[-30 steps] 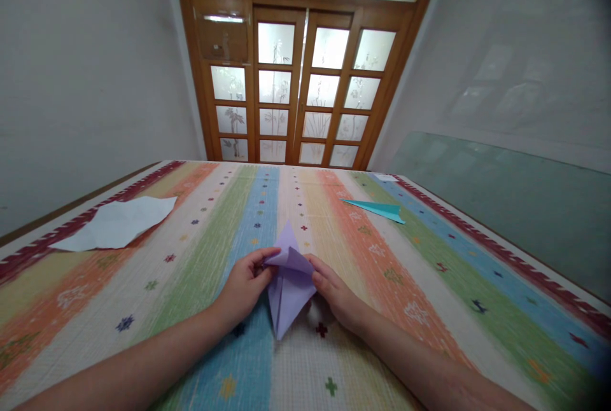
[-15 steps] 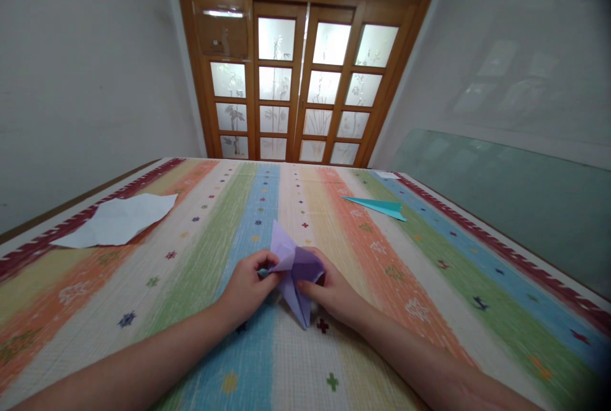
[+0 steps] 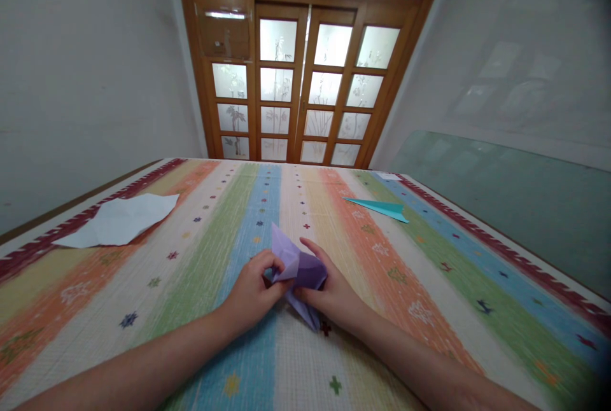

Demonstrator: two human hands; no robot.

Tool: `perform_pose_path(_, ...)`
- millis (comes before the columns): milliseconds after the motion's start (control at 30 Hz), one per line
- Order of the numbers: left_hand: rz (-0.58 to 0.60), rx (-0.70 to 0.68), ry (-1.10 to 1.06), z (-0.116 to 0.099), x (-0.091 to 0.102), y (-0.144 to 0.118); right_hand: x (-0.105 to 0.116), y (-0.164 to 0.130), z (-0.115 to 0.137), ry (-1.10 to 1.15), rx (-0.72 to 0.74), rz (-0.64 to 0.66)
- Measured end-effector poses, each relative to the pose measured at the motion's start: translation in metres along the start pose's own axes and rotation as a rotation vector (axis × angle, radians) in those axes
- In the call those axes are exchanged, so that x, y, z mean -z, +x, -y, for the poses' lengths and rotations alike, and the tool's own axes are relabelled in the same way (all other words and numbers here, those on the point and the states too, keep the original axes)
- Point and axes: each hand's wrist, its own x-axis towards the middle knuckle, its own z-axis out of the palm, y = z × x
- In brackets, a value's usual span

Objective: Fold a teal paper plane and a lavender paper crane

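A purple sheet of folded origami paper [image 3: 308, 271] is held between my two hands, just above the striped tablecloth [image 3: 200, 284]. My left hand [image 3: 255, 287] pinches its left flap between thumb and fingers. On the other side, my right hand [image 3: 334, 287] grips the right edge, thumb in front and fingers behind, with the index finger raised. One point of the paper rises at the upper left, and a narrow folded point hangs down toward me. The folds under my fingers are partly hidden.
A crumpled white sheet of paper [image 3: 121, 220] lies at the left. A turquoise paper plane [image 3: 379, 207] rests at the right, and a small white slip [image 3: 389, 176] near the far right edge. Wooden doors [image 3: 305, 80] with frosted panes stand beyond the table.
The purple paper has turned slightly, its lower point swinging right. My left fingers have moved further onto the flap, and my right index finger has lifted off the paper's upper edge.
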Motion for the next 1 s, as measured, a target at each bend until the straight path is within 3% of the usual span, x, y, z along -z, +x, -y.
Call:
perform_pose_path(333, -0.057, 0.014, -0.228, 0.009, 0.003, 0.003, 0.0, 0.0, -0.001, -0.089, 0.013, 0.097)
perform_pose_path(500, -0.089, 0.012, -0.302, 0.001, 0.011, 0.009, -0.001, -0.002, 0.002, -0.153, 0.033, 0.129)
perform_pose_path(1000, -0.158, -0.002, -0.15, -0.012, 0.021, 0.01, -0.004, -0.004, 0.005, -0.241, 0.068, 0.107)
